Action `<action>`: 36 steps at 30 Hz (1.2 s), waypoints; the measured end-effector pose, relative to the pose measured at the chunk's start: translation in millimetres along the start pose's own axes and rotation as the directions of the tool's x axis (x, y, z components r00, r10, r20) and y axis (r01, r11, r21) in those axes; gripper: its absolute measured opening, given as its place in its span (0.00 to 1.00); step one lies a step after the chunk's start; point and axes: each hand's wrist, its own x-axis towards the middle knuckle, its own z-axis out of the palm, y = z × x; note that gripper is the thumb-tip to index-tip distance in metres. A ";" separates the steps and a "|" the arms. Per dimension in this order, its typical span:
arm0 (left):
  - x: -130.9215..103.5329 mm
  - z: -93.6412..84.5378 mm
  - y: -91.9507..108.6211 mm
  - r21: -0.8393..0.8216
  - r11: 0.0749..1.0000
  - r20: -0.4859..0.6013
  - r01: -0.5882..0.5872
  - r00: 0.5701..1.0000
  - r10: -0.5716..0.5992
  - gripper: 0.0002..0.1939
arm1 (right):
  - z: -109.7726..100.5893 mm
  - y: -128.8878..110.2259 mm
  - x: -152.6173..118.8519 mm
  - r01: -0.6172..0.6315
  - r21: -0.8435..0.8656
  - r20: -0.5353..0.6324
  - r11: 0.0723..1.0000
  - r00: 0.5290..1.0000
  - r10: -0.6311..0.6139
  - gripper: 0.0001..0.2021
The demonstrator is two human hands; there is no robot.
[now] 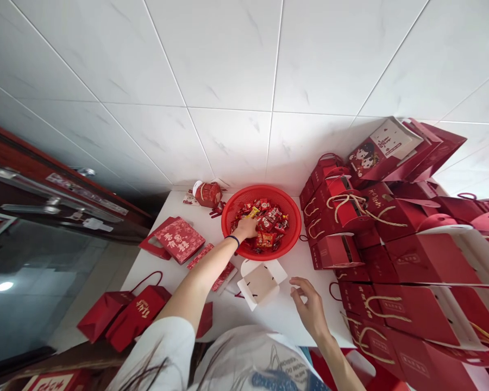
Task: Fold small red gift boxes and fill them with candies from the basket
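Dips curled left hand (248, 228) among sweets (269, 220), with unclear grip; holds right hand (311, 310) half-open and empty beside unfilled box (262, 283).

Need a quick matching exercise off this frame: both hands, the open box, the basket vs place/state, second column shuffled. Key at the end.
Column 1
1. Left hand
2. Right hand
3. Open box
4. Basket

Column 2
A. Red and round, with wrapped sweets inside
B. No item visible in it, fingers curved, beside the white-lined carton
C. Flaps spread, pale inside facing up
D. Reaching in among the sweets, blue band at the wrist

Pairs: 1-D, 2-B, 3-C, 4-A
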 end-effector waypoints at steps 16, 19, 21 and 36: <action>-35.2 -21.4 -21.5 -0.918 0.366 0.091 0.155 0.978 -0.185 0.22 | 11.4 -20.2 25.8 0.036 0.057 0.032 0.998 0.999 -0.037 0.14; -36.1 -17.0 -23.8 -0.889 0.452 -0.012 0.070 0.984 -0.176 0.18 | 12.8 -23.9 31.0 0.028 0.071 0.033 0.997 0.999 -0.030 0.15; -36.7 -15.7 -25.4 -0.833 0.552 -0.081 0.025 0.983 -0.166 0.17 | 14.4 -25.2 32.8 0.030 0.070 0.038 0.997 0.999 -0.033 0.16; -35.9 -34.1 -8.9 -0.757 0.636 -0.382 -0.152 0.892 -0.242 0.16 | 16.4 -32.3 41.1 -0.051 0.128 0.030 0.990 0.998 0.047 0.17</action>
